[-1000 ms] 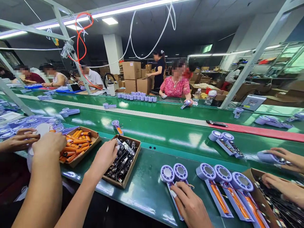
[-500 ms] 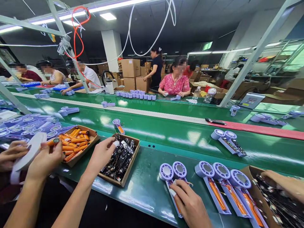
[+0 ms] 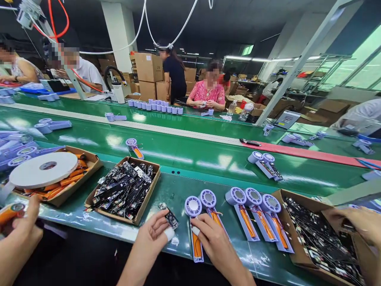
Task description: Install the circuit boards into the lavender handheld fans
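Note:
My left hand (image 3: 153, 234) pinches a small black circuit board (image 3: 172, 219) above the bench, just left of the nearest fan. A white covering wraps one of its fingertips. With closed fingers, my right hand (image 3: 216, 242) grips the nearest lilac handheld fan (image 3: 193, 206) where head meets handle; a wire may be between the fingertips, but I cannot tell. That fan's open handle holds an orange battery (image 3: 197, 247). A second lilac fan (image 3: 208, 198) lies right behind my right hand. To the left stands a cardboard box of circuit boards (image 3: 126, 186).
Three open fans (image 3: 253, 196) lie to the right, beside another box of boards (image 3: 321, 242), where a co-worker's hand (image 3: 361, 224) reaches in. At left, another person's hand (image 3: 25, 234) holds an orange battery near a white tape roll (image 3: 44, 170). A green conveyor (image 3: 178, 149) runs behind.
My left hand has left the board box with a circuit board and moved right, towards the fan. The nearest fan's handle has turned under my right hand. The view has shifted right.

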A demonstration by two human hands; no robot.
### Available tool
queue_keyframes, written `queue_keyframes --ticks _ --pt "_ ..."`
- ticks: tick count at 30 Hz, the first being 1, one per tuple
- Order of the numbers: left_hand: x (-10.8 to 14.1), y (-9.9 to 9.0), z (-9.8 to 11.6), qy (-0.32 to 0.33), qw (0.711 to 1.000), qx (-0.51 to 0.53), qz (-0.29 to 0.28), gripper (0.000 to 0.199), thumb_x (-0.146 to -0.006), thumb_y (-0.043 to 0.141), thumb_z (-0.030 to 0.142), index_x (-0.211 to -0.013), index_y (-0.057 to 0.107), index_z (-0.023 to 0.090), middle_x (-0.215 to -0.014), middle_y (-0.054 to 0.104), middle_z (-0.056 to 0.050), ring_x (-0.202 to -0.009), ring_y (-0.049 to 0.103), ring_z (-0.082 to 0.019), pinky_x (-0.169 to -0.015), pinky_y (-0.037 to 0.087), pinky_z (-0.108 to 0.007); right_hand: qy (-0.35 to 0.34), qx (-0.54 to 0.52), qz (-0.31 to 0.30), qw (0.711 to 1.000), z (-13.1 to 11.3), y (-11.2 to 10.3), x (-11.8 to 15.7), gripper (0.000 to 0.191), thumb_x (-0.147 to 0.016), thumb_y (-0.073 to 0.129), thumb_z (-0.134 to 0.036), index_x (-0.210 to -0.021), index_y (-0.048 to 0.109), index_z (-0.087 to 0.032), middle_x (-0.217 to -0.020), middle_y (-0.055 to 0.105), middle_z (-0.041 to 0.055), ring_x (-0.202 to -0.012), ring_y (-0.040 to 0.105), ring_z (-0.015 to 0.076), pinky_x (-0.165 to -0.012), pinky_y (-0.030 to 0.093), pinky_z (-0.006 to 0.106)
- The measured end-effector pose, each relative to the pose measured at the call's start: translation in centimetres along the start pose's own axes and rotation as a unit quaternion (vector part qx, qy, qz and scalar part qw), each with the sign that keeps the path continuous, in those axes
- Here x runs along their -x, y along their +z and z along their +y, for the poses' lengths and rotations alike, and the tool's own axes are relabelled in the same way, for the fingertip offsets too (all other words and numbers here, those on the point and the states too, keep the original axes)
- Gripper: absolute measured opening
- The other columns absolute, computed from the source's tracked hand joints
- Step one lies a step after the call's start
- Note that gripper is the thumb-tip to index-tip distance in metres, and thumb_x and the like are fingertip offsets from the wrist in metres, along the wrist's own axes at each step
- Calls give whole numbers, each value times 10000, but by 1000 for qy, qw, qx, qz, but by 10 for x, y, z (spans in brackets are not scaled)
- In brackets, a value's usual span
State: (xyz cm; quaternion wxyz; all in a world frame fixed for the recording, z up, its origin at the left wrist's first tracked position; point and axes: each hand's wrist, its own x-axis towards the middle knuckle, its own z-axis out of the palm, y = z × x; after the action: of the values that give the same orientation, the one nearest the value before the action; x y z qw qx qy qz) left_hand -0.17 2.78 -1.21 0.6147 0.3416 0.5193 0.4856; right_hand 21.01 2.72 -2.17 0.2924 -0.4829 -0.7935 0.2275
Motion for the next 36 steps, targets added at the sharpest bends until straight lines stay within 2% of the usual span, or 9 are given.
queue_keyframes --ticks 5,9,12,16,23,26,30,33,36 --pt "5 12 -14 16 996 -80 38 402 -642 785 423 -939 667 179 -657 703 -20 -664 674 -195 -677 524 -283 9 40 -33 999 -8 -9 -4 369 -915 417 -56 -1156 617 -251 -975 588 57 -835 620 177 -744 540 300" --pt "7 14 -19 9 986 -163 18 294 -826 584 493 -767 597 206 -425 409 94 -399 394 -107 -446 315 -219 9 107 -45 993 -10 -9 -8 395 -874 435 -20 -1134 624 -249 -940 572 52 -791 612 180 -697 527 293" --pt "8 15 -19 44 967 -249 -11 269 -852 565 442 -720 598 209 -512 354 82 -473 357 -113 -474 244 -224 19 103 -39 994 -9 -6 -8 313 -884 455 -44 -1051 625 -248 -944 573 38 -796 602 183 -701 506 297" --pt "9 15 -15 118 935 -335 -1 221 -847 589 378 -700 620 215 -662 464 31 -616 460 -154 -580 344 -246 23 45 -6 999 -10 -2 -6 211 -924 450 -88 -970 591 -238 -955 589 30 -818 594 183 -721 481 297" --pt "11 20 -29 41 986 -148 -70 152 -886 531 363 -829 544 223 -746 587 8 -705 594 -181 -674 488 -277 22 21 36 999 -16 8 0 180 -907 471 -86 -925 578 -230 -904 590 29 -807 582 193 -706 462 300" --pt "11 23 -33 35 988 -144 -38 114 -872 529 299 -965 548 236 -770 608 15 -677 598 -177 -655 496 -279 29 17 32 999 -17 11 2 192 -903 465 -72 -936 568 -231 -923 587 29 -824 580 194 -722 465 302" --pt "7 28 -26 69 984 -161 -29 264 -844 577 304 -1097 569 229 -1019 676 -50 -966 619 -223 -840 473 -303 21 24 10 999 -18 12 3 230 -903 443 -57 -975 563 -239 -946 573 33 -835 575 195 -727 467 302" --pt "4 32 -17 75 976 -192 -65 210 -864 556 372 -891 631 177 -867 666 -42 -854 590 -217 -774 459 -285 11 45 -1 999 -19 11 2 238 -909 431 -60 -998 563 -237 -948 566 40 -832 573 201 -719 471 311" --pt "2 36 -14 69 976 -199 -51 241 -853 546 369 -748 608 161 -724 597 -6 -715 514 -177 -655 423 -252 -14 78 -4 997 -20 11 -1 199 -915 440 -73 -982 558 -220 -934 568 46 -810 569 206 -690 467 318"
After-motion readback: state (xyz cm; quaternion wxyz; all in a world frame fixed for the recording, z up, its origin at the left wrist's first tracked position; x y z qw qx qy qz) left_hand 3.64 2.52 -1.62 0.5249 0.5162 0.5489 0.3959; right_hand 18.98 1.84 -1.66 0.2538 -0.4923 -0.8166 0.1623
